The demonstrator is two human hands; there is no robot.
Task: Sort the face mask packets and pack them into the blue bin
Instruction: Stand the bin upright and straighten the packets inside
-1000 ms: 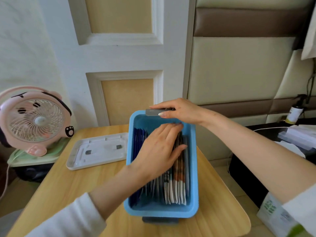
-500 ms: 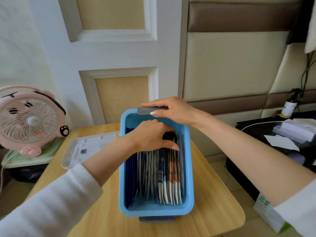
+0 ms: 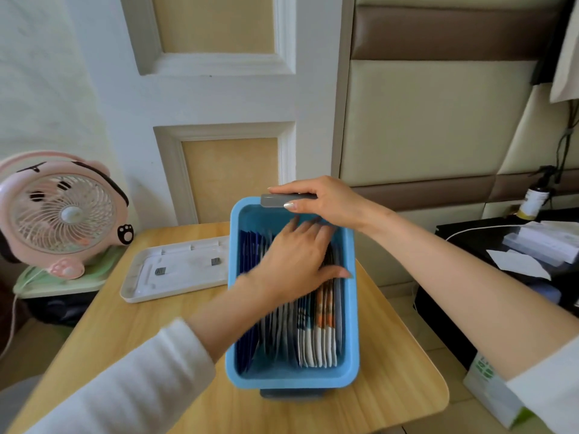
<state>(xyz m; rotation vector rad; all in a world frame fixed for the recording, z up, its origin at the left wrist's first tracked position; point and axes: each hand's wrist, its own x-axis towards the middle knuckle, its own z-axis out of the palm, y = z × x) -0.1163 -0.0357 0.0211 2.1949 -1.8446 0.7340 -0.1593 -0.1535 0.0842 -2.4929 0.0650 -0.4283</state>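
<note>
Head view looks down on a blue bin (image 3: 293, 382) standing lengthwise on a wooden surface (image 3: 125, 339), its far end toward a panelled door. Face mask packets (image 3: 316, 336) stand on edge inside it in a row from wall to wall: dark blue ones on the left, pale grey ones in the middle, and white ones with orange and dark print on the right. The left hand (image 3: 297, 261) lies palm-down across the packets' top edges in the far half of the bin, its fingers (image 3: 315, 234) fairly straight and slightly spread with the thumb reaching toward the right wall; it is motion-blurred, and I cannot tell whether any packet is pinched. The right hand (image 3: 329, 202) is at the bin's far end, fingers (image 3: 289, 205) curled and clamped round a grey handle (image 3: 274, 200) at the rim, thumb on top. A white tray (image 3: 178, 270) lies on the surface, touching or just beside the bin's left wall. A pink fan (image 3: 59, 214) stands on a lower stand off the surface's left edge. Off to the right, a spray bottle (image 3: 534, 198) and some papers (image 3: 545, 242) sit on a dark unit.
</note>
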